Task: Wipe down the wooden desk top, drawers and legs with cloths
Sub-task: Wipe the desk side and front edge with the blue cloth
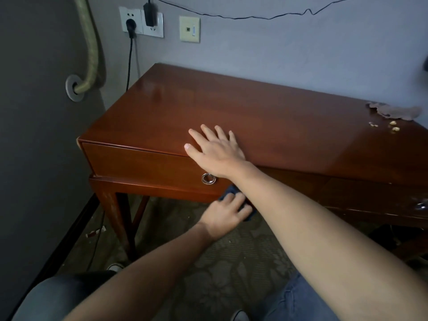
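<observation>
One desk (266, 112); two drawers, left (143, 165) and right (370, 193); two ring pulls (208, 178) (420, 206); two cloths, blue (231, 191) and brown (393, 111); two hands (223, 215) (215, 147); three wall plates (130, 19) (154, 25) (189, 29); two plugs (130, 26) (149, 11); one hose (91, 42).

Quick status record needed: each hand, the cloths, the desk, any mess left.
left hand: presses blue cloth on the rail below the drawer
right hand: flat, fingers spread, on desk top
second cloth: brownish, crumpled, far right of the top
mess: crumbs beside that cloth
drawer: closed, ring pull hanging
</observation>
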The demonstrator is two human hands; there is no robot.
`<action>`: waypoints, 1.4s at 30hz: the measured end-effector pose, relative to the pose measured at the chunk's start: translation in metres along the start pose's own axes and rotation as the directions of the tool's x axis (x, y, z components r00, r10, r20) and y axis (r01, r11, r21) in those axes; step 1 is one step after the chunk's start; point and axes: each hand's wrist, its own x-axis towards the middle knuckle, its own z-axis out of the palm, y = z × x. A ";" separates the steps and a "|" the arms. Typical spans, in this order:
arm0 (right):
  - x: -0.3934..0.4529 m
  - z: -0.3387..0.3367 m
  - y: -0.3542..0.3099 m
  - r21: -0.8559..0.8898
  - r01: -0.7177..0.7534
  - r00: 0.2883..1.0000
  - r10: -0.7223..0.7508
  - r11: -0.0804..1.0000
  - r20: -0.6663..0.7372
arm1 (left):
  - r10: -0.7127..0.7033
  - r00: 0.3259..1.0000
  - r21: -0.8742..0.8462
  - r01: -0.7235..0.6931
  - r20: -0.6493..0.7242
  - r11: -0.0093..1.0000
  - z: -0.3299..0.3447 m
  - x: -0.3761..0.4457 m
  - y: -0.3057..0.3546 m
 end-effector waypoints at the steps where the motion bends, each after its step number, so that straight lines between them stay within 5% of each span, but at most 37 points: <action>1: 0.000 0.000 0.000 -0.010 0.001 1.000 -0.001 1.000 -0.003 | 0.032 0.999 -0.035 -0.031 0.022 0.999 0.000 0.012 0.010; 9: -0.002 -0.002 0.006 -0.007 0.016 0.999 -0.016 1.000 -0.028 | -0.089 0.996 0.011 0.088 0.011 0.996 -0.006 0.017 0.017; 14: -0.003 0.001 0.004 -0.049 0.003 0.998 -0.007 0.999 -0.066 | -0.350 0.935 -0.018 0.351 0.058 0.936 -0.026 -0.052 -0.036; 19: -0.004 0.003 -0.001 -0.125 -0.007 0.996 -0.004 0.992 -0.085 | -0.801 0.597 -0.185 0.784 -0.033 0.592 -0.071 -0.114 -0.074; 25: -0.013 0.008 -0.033 -0.169 0.197 0.942 -0.234 0.966 -0.240 | -0.985 0.125 -0.494 0.853 -0.120 0.168 -0.097 -0.172 -0.107; 28: -0.007 0.026 -0.085 -0.207 0.281 0.929 -0.319 0.937 -0.185 | -0.988 0.041 -0.568 0.815 -0.147 0.118 -0.100 -0.186 -0.117; 31: 0.000 0.046 -0.114 -0.252 0.173 0.922 -0.246 0.952 -0.298 | -0.992 0.040 -0.592 0.800 -0.116 0.101 -0.098 -0.181 -0.136; 35: 0.005 0.058 -0.110 -0.278 0.154 0.872 -0.263 0.948 -0.413 | -0.998 -0.044 -0.650 0.760 -0.053 0.001 -0.078 -0.185 -0.155; 40: 0.005 0.070 -0.120 -0.232 0.113 0.829 -0.221 0.966 -0.514 | -0.933 -0.333 -0.629 0.698 0.138 -0.342 -0.041 -0.215 -0.164; 42: 0.007 0.074 -0.120 -0.220 0.104 0.810 -0.211 0.970 -0.547 | -0.895 -0.396 -0.567 0.697 0.205 -0.439 -0.030 -0.226 -0.174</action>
